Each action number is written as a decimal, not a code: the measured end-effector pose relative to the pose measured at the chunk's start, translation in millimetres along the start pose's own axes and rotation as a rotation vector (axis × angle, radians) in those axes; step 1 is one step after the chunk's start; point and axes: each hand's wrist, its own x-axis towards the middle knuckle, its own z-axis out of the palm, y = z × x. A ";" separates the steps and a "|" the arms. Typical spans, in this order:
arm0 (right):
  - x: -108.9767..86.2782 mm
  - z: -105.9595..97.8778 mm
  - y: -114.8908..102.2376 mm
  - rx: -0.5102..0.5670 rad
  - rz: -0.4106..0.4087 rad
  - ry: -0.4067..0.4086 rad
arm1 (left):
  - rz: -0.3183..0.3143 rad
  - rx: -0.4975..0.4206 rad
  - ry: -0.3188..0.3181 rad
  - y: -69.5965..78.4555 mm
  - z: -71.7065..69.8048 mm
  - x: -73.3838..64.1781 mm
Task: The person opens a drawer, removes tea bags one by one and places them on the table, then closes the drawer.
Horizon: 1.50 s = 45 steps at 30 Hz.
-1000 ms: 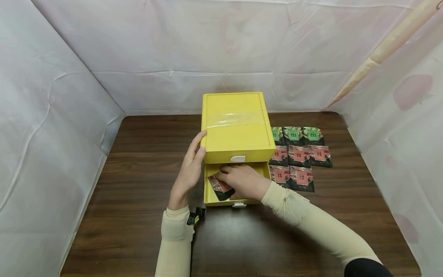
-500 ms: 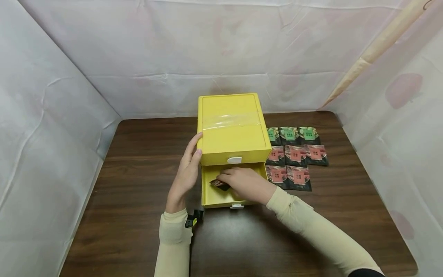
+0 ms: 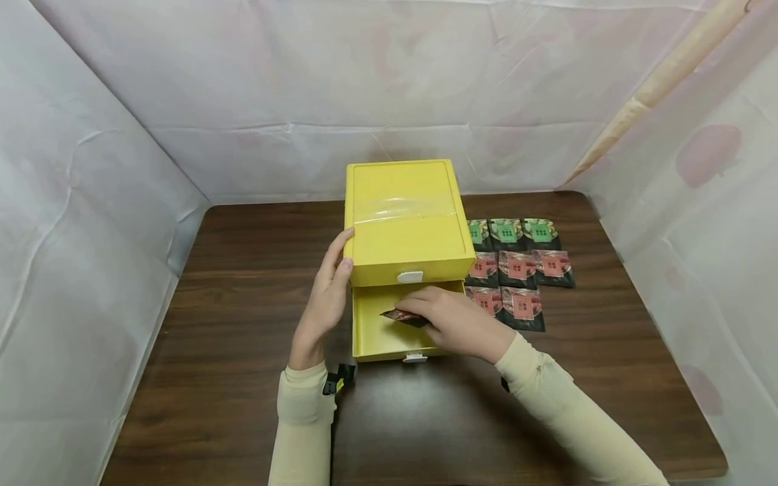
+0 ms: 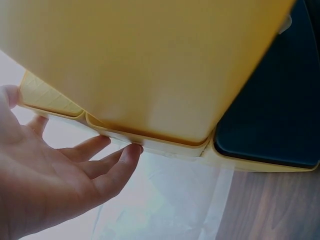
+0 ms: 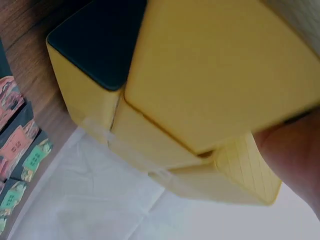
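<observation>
A yellow two-tier drawer box (image 3: 404, 233) stands mid-table, its lower drawer (image 3: 373, 337) pulled out toward me. My left hand (image 3: 324, 300) touches the left side of the upper tier; in the left wrist view the left hand's fingers (image 4: 117, 175) are extended along the box's side. Over the open drawer, my right hand (image 3: 458, 322) pinches a dark sachet (image 3: 410, 318) with a red print, tilted nearly edge-on. Part of my right hand (image 5: 297, 160) shows at the edge of the right wrist view, where the sachet is hidden.
Right of the box lie rows of flat sachets: green-labelled ones (image 3: 541, 233) at the back, red-labelled ones (image 3: 553, 265) in front, some partly hidden by the box. White cloth (image 3: 292, 81) encloses the table (image 3: 243, 283) at the back and sides.
The right hand has lifted the sachet from the drawer floor and drawn it to the right; the sachet has turned from face-up to nearly edge-on. The left hand stays at the box.
</observation>
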 end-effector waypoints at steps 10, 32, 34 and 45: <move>-50.6 -25.2 2.2 0.138 -0.082 0.246 | -0.024 0.011 0.027 0.5 -7.1 -11.2; -174.5 -12.5 96.2 0.072 0.388 0.528 | -0.044 0.033 0.035 0.1 -13.7 -11.6; -183.0 -8.1 107.3 0.065 0.441 0.516 | -0.040 0.039 0.030 0.0 -13.1 -9.8; -216.8 6.2 149.7 -0.030 0.601 0.501 | -0.016 0.011 -0.014 -1.2 -4.4 -0.9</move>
